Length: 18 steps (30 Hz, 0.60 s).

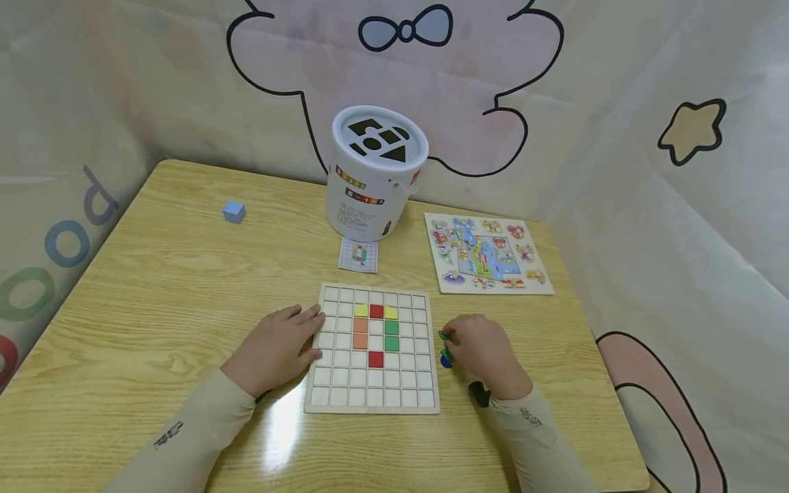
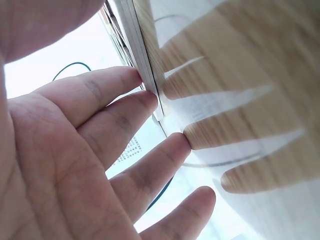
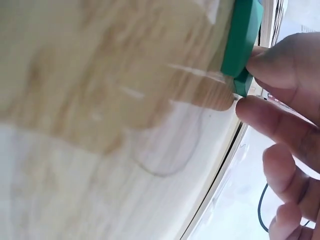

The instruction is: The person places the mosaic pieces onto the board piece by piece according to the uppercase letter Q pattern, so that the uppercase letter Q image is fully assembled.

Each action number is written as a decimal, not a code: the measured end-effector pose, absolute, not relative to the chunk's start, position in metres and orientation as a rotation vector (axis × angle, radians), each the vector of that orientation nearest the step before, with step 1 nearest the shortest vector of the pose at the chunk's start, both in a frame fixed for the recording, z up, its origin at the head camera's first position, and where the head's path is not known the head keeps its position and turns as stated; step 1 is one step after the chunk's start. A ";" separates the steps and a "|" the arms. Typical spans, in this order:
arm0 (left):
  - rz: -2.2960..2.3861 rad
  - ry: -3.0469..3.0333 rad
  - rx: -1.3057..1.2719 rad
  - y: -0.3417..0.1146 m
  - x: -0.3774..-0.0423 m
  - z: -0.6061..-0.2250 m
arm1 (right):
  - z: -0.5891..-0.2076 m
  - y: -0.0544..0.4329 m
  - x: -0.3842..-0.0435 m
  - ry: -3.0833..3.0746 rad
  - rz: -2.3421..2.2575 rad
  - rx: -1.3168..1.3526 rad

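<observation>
A wooden grid board (image 1: 407, 397) lies in front of me. Tiles on it form a ring: a red square (image 1: 376, 359) at the bottom, another at the top between two yellow pieces (image 1: 361, 311), orange squares (image 1: 360, 333) on the left and green squares (image 1: 391, 335) on the right. My left hand (image 1: 277, 349) rests at the board's left edge, fingers extended, fingertips touching its side in the left wrist view. Beside the right edge, my right hand (image 1: 483, 349) pinches a small green piece (image 3: 242, 84) between thumb and index finger. A larger green piece (image 3: 242, 37) and a blue piece (image 1: 445, 360) lie close by.
Behind the board, a small pattern card (image 1: 359, 255) lies against a white bucket (image 1: 364, 205) with shape holes in its lid. A picture puzzle board (image 1: 536, 286) is at the back right, a blue cube (image 1: 234, 211) at the back left. Fabric walls border the table.
</observation>
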<state>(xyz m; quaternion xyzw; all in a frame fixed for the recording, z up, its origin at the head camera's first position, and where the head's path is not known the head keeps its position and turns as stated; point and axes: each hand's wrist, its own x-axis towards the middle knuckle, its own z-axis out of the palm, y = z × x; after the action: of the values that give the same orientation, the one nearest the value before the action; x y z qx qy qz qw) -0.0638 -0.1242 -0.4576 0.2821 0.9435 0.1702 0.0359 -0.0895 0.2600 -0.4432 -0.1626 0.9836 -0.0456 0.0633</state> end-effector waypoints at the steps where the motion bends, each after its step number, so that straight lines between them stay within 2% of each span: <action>1: 0.522 2.898 0.866 -0.124 -0.064 -0.457 | -0.443 0.260 -0.090 2.969 -0.139 -0.494; 9: 0.526 2.875 0.862 -0.123 -0.064 -0.458 | -0.427 0.245 -0.087 3.050 -0.181 -0.625; 13: 0.517 2.869 0.849 -0.124 -0.064 -0.457 | -0.412 0.215 -0.081 3.085 -0.220 -0.889; 18: 0.519 2.862 0.840 -0.124 -0.065 -0.456 | -0.412 0.174 -0.076 2.963 -0.284 -1.207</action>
<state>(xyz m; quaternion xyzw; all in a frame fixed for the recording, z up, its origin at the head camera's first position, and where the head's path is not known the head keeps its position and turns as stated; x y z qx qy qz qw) -0.0649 -0.1239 -0.4559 0.2771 0.9438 0.1710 0.0571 -0.0756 0.1738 -0.4124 -0.3755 0.9220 -0.0883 -0.0350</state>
